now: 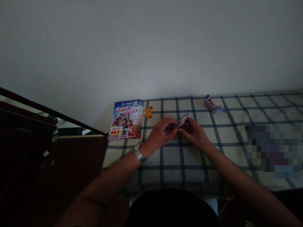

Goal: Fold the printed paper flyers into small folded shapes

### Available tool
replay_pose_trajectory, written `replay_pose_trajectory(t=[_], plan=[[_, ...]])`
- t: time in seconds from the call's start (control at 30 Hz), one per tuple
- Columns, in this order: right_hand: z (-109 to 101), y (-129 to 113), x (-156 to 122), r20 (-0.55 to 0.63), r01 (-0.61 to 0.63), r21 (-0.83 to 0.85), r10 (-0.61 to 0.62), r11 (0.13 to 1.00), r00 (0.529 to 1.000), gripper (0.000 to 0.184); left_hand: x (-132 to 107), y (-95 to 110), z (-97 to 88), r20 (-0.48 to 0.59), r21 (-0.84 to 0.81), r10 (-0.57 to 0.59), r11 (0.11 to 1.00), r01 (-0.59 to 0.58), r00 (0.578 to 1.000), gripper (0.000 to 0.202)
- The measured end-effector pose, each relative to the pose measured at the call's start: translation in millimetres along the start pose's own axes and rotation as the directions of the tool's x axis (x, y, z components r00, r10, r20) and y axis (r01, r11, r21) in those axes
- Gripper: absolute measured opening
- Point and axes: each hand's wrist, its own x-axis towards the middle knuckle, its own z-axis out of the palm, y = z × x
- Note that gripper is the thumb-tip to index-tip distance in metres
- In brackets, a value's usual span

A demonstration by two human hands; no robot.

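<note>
Between my hands, above the checked cloth, is a small folded paper [182, 120] printed in blue, white and red. My left hand [163, 131], with a metal watch [139, 152] on its wrist, pinches the paper's lower left side. From the right, my right hand [194, 132] grips the same paper with thumb and fingers. Part of the paper is hidden by the fingertips. Left of my hands lies a stack of printed flyers [126, 118], blue at the top and pink along the bottom. Another folded paper strip [214, 106] in similar colours rests farther back on the right.
The white cloth [170, 154] with dark blue checks covers the surface up to a pale wall [151, 50]. An orange cartoon figure [148, 112] shows beside the flyers. A blurred-out patch [272, 151] covers something at the right. Dark furniture [26, 148] stands at the left.
</note>
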Motion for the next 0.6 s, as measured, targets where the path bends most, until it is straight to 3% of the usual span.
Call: replay_pose_trajectory(t=[0.2, 0.4, 0.6], plan=[[0.0, 4.7, -0.7, -0.005, 0.016, 0.012, -0.016, 1.0, 1.0, 0.041, 0.8, 2.4, -2.6, 0.033, 0.061, 0.023, 0.998, -0.025, 0.999, 0.031], [2.2, 2.1, -1.9, -0.018, 0.018, -0.006, -0.018, 1.0, 1.0, 0.041, -0.3, 5.5, -3.6, -0.019, 0.176, 0.058, 0.983, -0.053, 0.998, 0.031], [2.6, -2.3, -2.5, -0.018, 0.02, -0.019, -0.021, 1.0, 1.0, 0.041, 0.0, 9.3, -5.6, -0.052, 0.191, 0.064, 0.98, -0.053, 0.997, 0.029]])
